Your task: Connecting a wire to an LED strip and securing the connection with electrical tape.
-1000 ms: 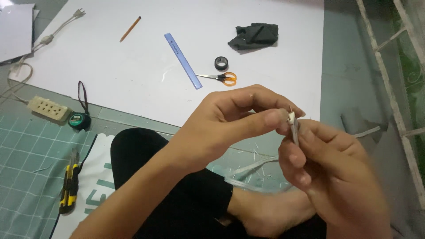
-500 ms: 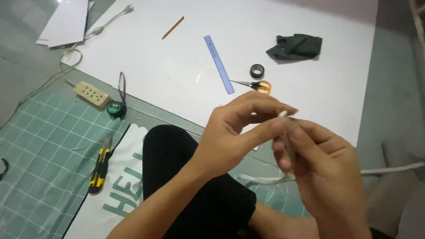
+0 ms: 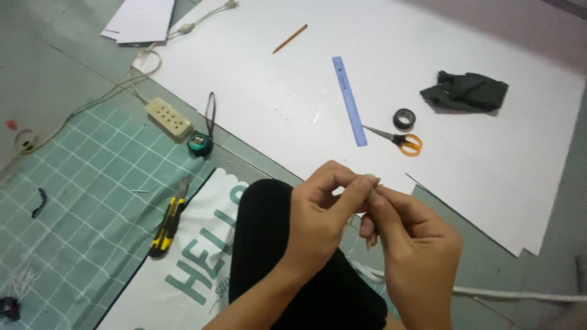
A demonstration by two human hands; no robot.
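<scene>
Both hands met over the lap, the left hand (image 3: 318,214) pinching the tip of a small pale piece (image 3: 370,178) that the right hand (image 3: 416,244) closed around from below. The piece ran roughly upright between the fingertips, nearer the left thumb. A white cord (image 3: 513,294) trailed off rightward beneath the right hand.

Both hands, L (image 3: 324,211) & R (image 3: 416,244), fingertips pinched together on sth tiny; scissors (image 3: 397,139), ruler (image 3: 349,101) on white sheet (image 3: 489,183).

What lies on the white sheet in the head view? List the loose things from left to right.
Pencil → blue ruler → orange-handled scissors → black tape roll → dark crumpled cloth. The scissors and tape roll overlap in span; by their middles the scissors come first.
</scene>
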